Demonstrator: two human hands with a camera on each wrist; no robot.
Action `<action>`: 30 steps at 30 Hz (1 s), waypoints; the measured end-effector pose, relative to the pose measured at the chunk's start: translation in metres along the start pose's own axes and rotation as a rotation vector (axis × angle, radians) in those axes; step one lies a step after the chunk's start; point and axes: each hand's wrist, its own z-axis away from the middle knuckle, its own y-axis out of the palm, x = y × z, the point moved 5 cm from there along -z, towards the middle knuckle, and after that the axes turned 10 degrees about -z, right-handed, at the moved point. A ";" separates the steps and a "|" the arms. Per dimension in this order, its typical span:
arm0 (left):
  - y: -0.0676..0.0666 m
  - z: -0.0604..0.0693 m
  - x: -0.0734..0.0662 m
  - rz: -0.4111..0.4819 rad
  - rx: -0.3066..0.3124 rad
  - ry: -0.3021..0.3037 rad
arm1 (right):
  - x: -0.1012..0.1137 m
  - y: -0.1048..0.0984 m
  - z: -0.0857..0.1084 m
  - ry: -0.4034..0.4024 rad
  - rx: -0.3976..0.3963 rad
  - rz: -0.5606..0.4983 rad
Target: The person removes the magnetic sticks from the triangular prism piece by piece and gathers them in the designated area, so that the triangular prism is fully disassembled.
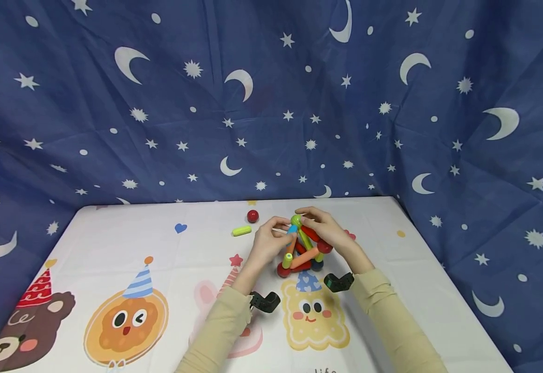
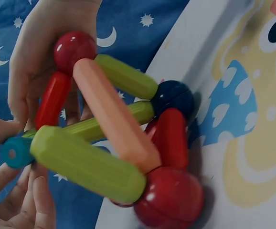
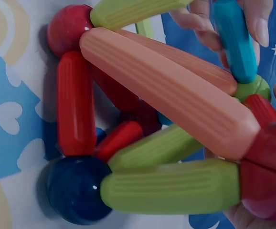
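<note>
A frame of coloured rods and balls stands on the table, with a dark blue ball (image 3: 78, 191), red balls, an orange rod (image 1: 305, 257), red rods and green rods. My left hand (image 1: 267, 242) pinches a blue rod (image 3: 236, 40) between thumb and fingers; its lower end meets the green ball (image 1: 296, 220) at the frame's top. From the right, my right hand (image 1: 324, 228) holds that green ball, beside a red rod (image 1: 310, 233). One green rod (image 2: 88, 162) sticks out from a red ball (image 2: 169, 198) with its other end free.
A loose red ball (image 1: 252, 216) and a loose green rod (image 1: 241, 231) lie behind and left of the frame. The white tablecloth (image 1: 127, 233) carries printed cartoon figures. A blue curtain (image 1: 271, 103) with moons and stars hangs behind the table.
</note>
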 end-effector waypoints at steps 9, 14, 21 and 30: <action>0.008 0.003 0.002 0.032 -0.088 0.007 | -0.004 0.005 0.000 -0.003 0.005 0.010; 0.011 0.002 0.002 0.055 -0.140 0.012 | 0.011 0.008 0.007 -0.005 0.008 0.019; 0.012 0.000 0.006 0.074 -0.176 0.017 | 0.028 0.010 0.018 -0.002 0.002 0.034; 0.009 -0.001 0.010 0.107 -0.183 0.059 | -0.006 0.004 0.000 0.003 -0.024 0.032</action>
